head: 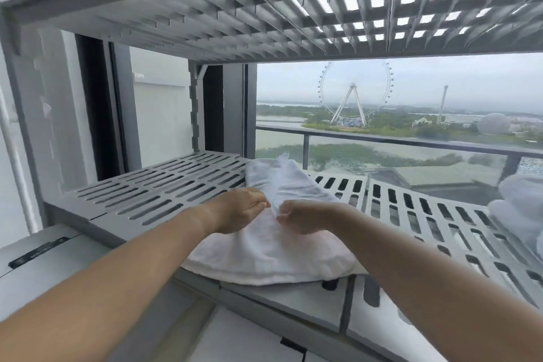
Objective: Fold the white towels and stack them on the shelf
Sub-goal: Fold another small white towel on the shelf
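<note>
Lying rumpled at centre frame on the slatted grey shelf (147, 194), the white towel (264, 256) looks light, soft and limp; it would sag unless taken by an edge or corner. The left hand (241, 209) and right hand (305, 219), close together over its middle, each pinch a raised ridge of cloth. More white towels (520, 209) sit at the right edge of the frame.

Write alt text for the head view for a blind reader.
The left hand and right hand pinch a raised fold of a white towel lying on a grey slotted shelf. More white towels sit at right; a Ferris wheel shows outside.
</note>
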